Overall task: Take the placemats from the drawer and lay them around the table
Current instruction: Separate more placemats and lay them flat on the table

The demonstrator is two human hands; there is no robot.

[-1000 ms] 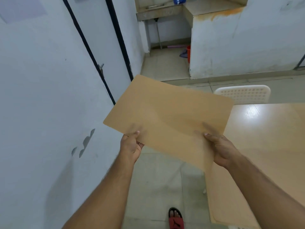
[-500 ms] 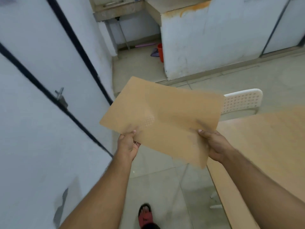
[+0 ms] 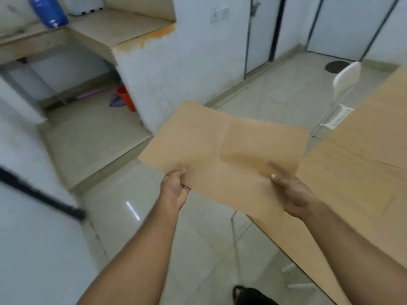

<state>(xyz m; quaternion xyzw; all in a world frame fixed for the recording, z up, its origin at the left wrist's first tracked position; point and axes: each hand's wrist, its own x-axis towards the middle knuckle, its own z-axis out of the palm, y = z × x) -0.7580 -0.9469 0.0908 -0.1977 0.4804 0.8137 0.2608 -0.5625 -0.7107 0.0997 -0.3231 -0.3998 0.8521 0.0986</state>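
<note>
Two hands carry one tan placemat (image 3: 222, 155) in the air, each pinching its near long edge: the left hand (image 3: 175, 189) is closed on the near-left part of that edge with the thumb on top, and the right hand (image 3: 294, 195) is closed on the near-right part, thumb likewise laid over the sheet. The mat spreads away from both hands, forward and slightly upward, its long axis running roughly from one hand across to the other, with the far edge sagging a little between its corners. Whether more than one mat is stacked in this grip cannot be told. The wooden table (image 3: 356, 183) lies to the right of the right hand and passes beneath it, so the right hand is plainly the nearer one, while the left hand hangs over bare floor, well apart from the tabletop. A white chair (image 3: 343, 84) stands beyond the mat's far-right corner, at the table's edge. Judged from this, laying the mat calls for a swing to the right, carrying the left hand over the tabletop until the long edge lines up with a table side.
</note>
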